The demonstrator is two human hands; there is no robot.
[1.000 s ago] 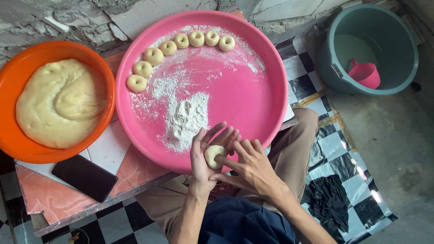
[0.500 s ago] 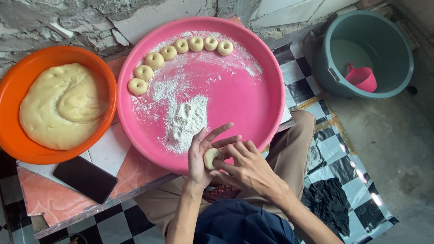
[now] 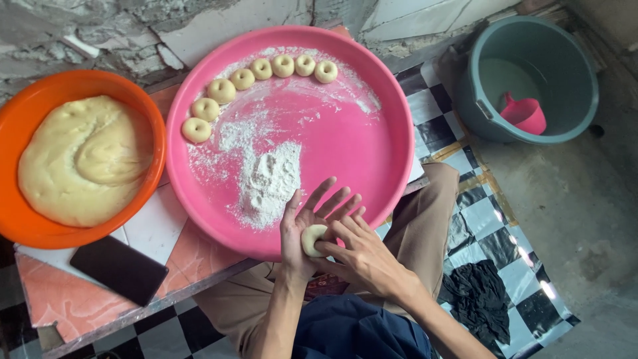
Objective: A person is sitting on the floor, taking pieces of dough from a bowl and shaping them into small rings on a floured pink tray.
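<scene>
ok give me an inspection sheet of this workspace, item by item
surface: low tiled table, white and orange tiles, above a black-and-white checkered floor mat
job's things: dough piece on the left palm; pink tray with flour pile and seven ring-shaped dough pieces in an arc; orange bowl of dough
clutter: black phone on the table; black cloth on the mat
grippers: left hand open under the dough; right hand fingers pressing it
cables: nothing seen
surroundings: grey bucket holding a pink scoop; rough stone wall
</scene>
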